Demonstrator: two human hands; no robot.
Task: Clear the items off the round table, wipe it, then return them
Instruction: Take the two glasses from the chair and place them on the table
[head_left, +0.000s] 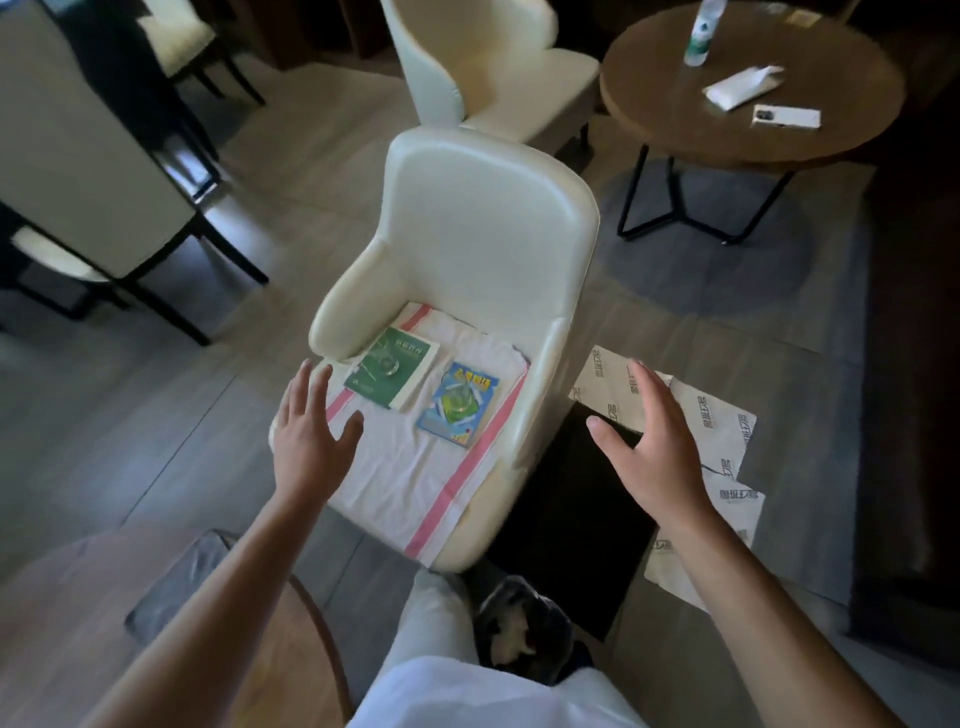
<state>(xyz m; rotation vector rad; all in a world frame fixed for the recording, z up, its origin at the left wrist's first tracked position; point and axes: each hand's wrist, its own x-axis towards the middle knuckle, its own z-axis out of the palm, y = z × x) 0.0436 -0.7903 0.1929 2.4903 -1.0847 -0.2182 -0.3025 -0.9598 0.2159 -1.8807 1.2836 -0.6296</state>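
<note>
Reaching: both hands hover over the cream chair (488, 234), fingers spread and straight, holding nothing; the left hand (306, 436) is above the seat's front left edge, the right hand (654, 457) is off the seat's right side, above the floor.
Green book (392, 366): lies flat near the seat's back left on a white towel with pink stripes (415, 478); a clear glass piece (384, 364) rests on its cover. Likely stiff and moderately heavy; best taken by its long edges and kept level so the glass does not slide.
Blue book (460, 402): just right of the green one, toward the seat's right edge, thinner, carrying another clear glass piece (460, 400). Glass is fragile and slippery; safer to lift each piece off first.
Towel: soft, limp, drapes over the seat's front edge; pulling it would shift everything on it.
Round table (62, 623): only a brown curved tabletop at lower left shows, with a dark cloth (182, 587) near its edge; most is cut off.
Hard to tell: what the glass pieces are; the book titles are blurred.
Farther off: a second round table (649, 104) at upper right bears a bottle (698, 39) and a white packet (743, 88).
</note>
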